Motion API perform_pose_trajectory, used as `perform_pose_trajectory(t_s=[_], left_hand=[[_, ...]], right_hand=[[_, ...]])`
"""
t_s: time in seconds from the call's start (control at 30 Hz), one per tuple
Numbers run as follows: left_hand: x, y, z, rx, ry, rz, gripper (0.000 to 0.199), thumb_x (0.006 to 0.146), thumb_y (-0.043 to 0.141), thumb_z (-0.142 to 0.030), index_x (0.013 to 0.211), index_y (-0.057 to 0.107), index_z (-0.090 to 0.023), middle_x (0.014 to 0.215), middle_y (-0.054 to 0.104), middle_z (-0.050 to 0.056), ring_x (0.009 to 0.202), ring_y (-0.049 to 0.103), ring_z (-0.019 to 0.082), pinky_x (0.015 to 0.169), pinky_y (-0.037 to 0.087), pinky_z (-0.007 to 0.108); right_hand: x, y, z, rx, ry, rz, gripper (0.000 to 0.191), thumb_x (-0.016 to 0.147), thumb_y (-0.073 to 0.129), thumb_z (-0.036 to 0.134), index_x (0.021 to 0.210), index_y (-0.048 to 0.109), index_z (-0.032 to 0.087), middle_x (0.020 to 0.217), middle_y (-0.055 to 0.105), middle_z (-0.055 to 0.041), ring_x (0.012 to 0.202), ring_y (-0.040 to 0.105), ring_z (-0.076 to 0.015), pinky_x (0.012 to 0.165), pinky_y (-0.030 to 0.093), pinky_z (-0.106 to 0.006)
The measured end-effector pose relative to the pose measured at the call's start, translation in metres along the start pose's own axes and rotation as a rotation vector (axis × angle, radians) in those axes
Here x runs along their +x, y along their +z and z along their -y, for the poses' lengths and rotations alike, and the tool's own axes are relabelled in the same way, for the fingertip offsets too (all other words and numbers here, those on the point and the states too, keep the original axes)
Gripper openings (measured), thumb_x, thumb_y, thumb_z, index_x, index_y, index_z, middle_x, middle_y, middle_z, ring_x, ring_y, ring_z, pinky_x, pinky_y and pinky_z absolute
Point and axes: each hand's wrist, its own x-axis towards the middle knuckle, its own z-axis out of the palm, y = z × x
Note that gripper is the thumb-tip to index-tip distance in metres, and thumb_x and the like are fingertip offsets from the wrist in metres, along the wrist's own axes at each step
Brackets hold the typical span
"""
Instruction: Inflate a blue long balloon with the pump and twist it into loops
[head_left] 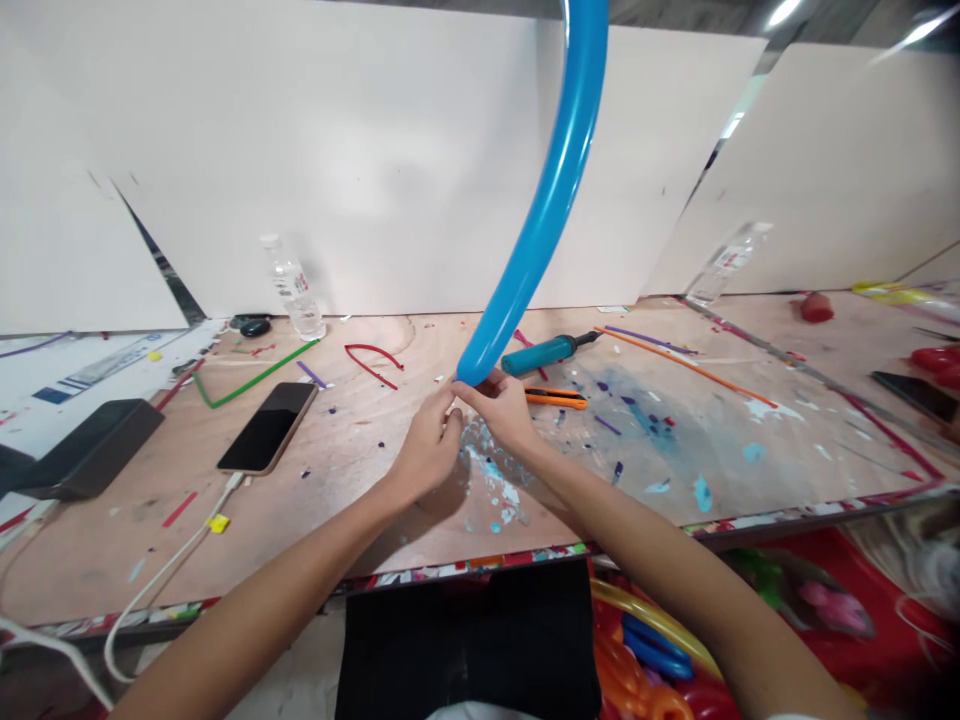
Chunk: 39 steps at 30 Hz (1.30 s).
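Note:
A long inflated blue balloon (551,210) rises from my hands, curving up to the right and out past the top of the view. Its lower end is pinched by my left hand (429,445) and my right hand (504,412), whose fingertips meet there; the knot or neck is hidden by them. Just behind my right hand lie a teal hand pump (538,356) with a black nozzle and an orange utility knife (556,398) on the table.
On the table (330,540) lie a phone (268,428) with a cable, a black box (96,448), uninflated green (259,378), red (375,350) and orange balloons (686,366). Water bottles (294,290) (729,264) stand by white panels (420,150). Inflated balloons (652,650) lie below the front edge.

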Motion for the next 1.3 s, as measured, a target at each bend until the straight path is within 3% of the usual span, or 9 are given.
perform_pose_trajectory(t_s=[0.07, 0.13, 0.27, 0.37, 0.63, 0.87, 1.07, 1.17, 1.3], left_hand=[[0.0, 0.001, 0.002, 0.024, 0.046, 0.016, 0.042, 0.092, 0.04, -0.018, 0.131, 0.056, -0.02, 0.132, 0.059, 0.009, 0.122, 0.053, 0.023, 0.1, 0.044, 0.039], [0.002, 0.002, 0.006, 0.012, 0.036, 0.003, 0.04, 0.094, 0.04, -0.023, 0.13, 0.057, -0.02, 0.128, 0.061, 0.01, 0.115, 0.057, 0.022, 0.096, 0.046, 0.038], [0.009, -0.001, 0.013, -0.057, -0.113, -0.098, 0.034, 0.093, 0.045, -0.031, 0.114, 0.068, -0.017, 0.107, 0.071, 0.009, 0.083, 0.065, 0.018, 0.077, 0.053, 0.032], [0.015, -0.007, 0.013, -0.149, -0.22, -0.128, 0.03, 0.087, 0.055, -0.034, 0.1, 0.073, -0.013, 0.092, 0.072, 0.008, 0.072, 0.064, 0.016, 0.066, 0.054, 0.029], [0.021, -0.03, 0.007, -0.261, -0.27, -0.059, 0.024, 0.074, 0.071, -0.035, 0.081, 0.076, -0.013, 0.084, 0.073, 0.007, 0.071, 0.065, 0.016, 0.065, 0.058, 0.029], [0.018, -0.037, -0.001, 0.016, -0.114, -0.11, 0.016, 0.075, 0.068, -0.03, 0.072, 0.075, -0.015, 0.078, 0.074, 0.005, 0.068, 0.065, 0.016, 0.064, 0.053, 0.026], [0.018, -0.037, -0.001, 0.005, -0.119, -0.09, 0.017, 0.075, 0.07, -0.03, 0.071, 0.073, -0.014, 0.076, 0.072, 0.005, 0.063, 0.063, 0.015, 0.055, 0.052, 0.024], [0.018, -0.036, 0.002, 0.027, -0.048, -0.126, 0.019, 0.076, 0.069, -0.033, 0.072, 0.073, -0.015, 0.082, 0.073, 0.006, 0.069, 0.064, 0.016, 0.054, 0.053, 0.024], [0.018, -0.036, 0.006, 0.154, 0.085, -0.179, 0.017, 0.078, 0.069, -0.033, 0.074, 0.074, -0.018, 0.088, 0.074, 0.006, 0.075, 0.066, 0.016, 0.064, 0.054, 0.025]], right_hand=[[0.001, 0.001, 0.001, 0.005, 0.037, -0.023, 0.029, 0.066, 0.073, 0.04, 0.079, 0.062, 0.016, 0.073, 0.063, -0.002, 0.068, 0.056, -0.0147, 0.066, 0.044, -0.028], [0.002, 0.002, 0.001, -0.019, 0.065, -0.058, 0.026, 0.067, 0.069, 0.04, 0.074, 0.06, 0.016, 0.067, 0.061, -0.0004, 0.063, 0.052, -0.013, 0.062, 0.042, -0.027], [0.002, 0.007, 0.0, -0.053, 0.087, -0.071, 0.021, 0.066, 0.064, 0.037, 0.067, 0.058, 0.017, 0.057, 0.053, 0.0023, 0.055, 0.046, -0.0112, 0.056, 0.037, -0.026], [0.001, 0.011, 0.001, -0.05, 0.084, -0.049, 0.019, 0.065, 0.062, 0.035, 0.066, 0.058, 0.017, 0.055, 0.051, 0.0024, 0.056, 0.045, -0.0115, 0.057, 0.037, -0.027], [0.0, 0.003, -0.005, -0.048, 0.117, 0.092, 0.017, 0.068, 0.063, 0.032, 0.067, 0.062, 0.016, 0.056, 0.054, 0.0019, 0.057, 0.046, -0.0114, 0.057, 0.037, -0.026], [0.0, 0.001, -0.007, 0.034, 0.141, 0.182, 0.019, 0.069, 0.066, 0.035, 0.069, 0.062, 0.017, 0.058, 0.055, 0.0022, 0.057, 0.048, -0.0113, 0.057, 0.04, -0.026], [0.0, 0.0, 0.004, -0.052, 0.151, 0.203, 0.017, 0.068, 0.066, 0.033, 0.064, 0.063, 0.016, 0.06, 0.057, 0.0011, 0.06, 0.049, -0.0112, 0.058, 0.039, -0.025], [-0.001, 0.003, 0.001, 0.12, 0.196, 0.189, 0.018, 0.065, 0.069, 0.032, 0.065, 0.062, 0.016, 0.057, 0.054, 0.0023, 0.055, 0.046, -0.0099, 0.057, 0.039, -0.026], [-0.002, 0.008, -0.004, 0.302, 0.27, 0.171, 0.022, 0.062, 0.073, 0.033, 0.065, 0.059, 0.017, 0.057, 0.053, 0.0026, 0.054, 0.048, -0.0102, 0.057, 0.041, -0.026]])
